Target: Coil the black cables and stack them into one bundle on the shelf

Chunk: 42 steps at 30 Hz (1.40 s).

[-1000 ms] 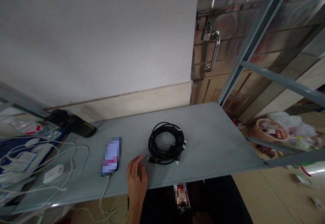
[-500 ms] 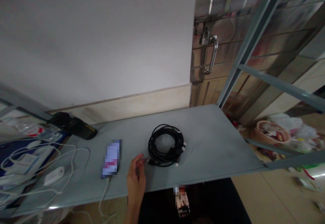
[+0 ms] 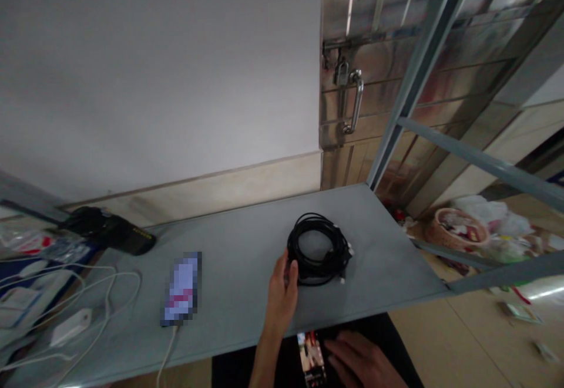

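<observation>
A coil of black cable (image 3: 337, 262) with white-tipped connectors lies on the grey table. My left hand (image 3: 282, 291) is at the coil's left side, thumb and fingers closed around its edge. Below the table edge, a lit phone (image 3: 311, 356) rests on my dark-clothed lap. My right hand (image 3: 361, 358) is just right of that phone, its fingers blurred and partly dark, so their grip cannot be made out. Another phone (image 3: 181, 288), its screen pixelated, lies on the table to the left with a white cable plugged in.
A black bottle (image 3: 132, 238) lies at the back left, near white cables and a white adapter (image 3: 71, 326). Metal frame bars (image 3: 484, 156) rise at the right. Beyond them, a basket (image 3: 458, 228) and plastic bags stand near the floor.
The coil has shifted right along the table, and my left hand has moved right and now closes on its edge. My right hand has come into view beside the lap phone.
</observation>
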Each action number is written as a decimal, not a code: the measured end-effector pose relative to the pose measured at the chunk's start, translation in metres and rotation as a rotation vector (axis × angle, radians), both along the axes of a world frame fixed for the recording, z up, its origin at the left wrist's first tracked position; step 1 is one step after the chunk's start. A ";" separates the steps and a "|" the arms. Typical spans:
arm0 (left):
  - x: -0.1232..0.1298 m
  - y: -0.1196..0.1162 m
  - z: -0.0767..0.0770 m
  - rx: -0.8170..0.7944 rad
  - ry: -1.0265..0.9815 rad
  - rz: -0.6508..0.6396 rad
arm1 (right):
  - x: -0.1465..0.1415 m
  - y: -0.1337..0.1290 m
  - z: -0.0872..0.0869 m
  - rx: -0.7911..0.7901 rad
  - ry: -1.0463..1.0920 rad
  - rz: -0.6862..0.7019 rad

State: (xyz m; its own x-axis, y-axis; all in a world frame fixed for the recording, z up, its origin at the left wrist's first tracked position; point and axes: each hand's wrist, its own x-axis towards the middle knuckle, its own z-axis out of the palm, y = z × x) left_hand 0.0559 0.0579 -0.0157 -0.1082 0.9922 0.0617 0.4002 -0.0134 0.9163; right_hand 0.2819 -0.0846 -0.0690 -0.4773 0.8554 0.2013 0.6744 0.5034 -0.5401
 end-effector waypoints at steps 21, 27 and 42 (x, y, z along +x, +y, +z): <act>-0.124 -0.073 0.014 0.149 0.251 0.214 | 0.080 0.184 0.038 0.413 -0.310 -0.203; -0.112 -0.088 0.027 0.133 0.201 0.194 | 0.071 0.199 0.057 0.383 -0.157 -0.150; -0.100 -0.111 0.053 0.121 0.160 0.186 | 0.064 0.220 0.264 0.096 1.030 -0.328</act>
State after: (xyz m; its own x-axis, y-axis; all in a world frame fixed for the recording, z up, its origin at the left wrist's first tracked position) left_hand -0.0437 -0.0527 0.0370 -0.2676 0.9405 0.2092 0.5455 -0.0311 0.8375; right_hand 0.3463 0.1353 0.1947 0.2083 0.8697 0.4474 0.0289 0.4517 -0.8917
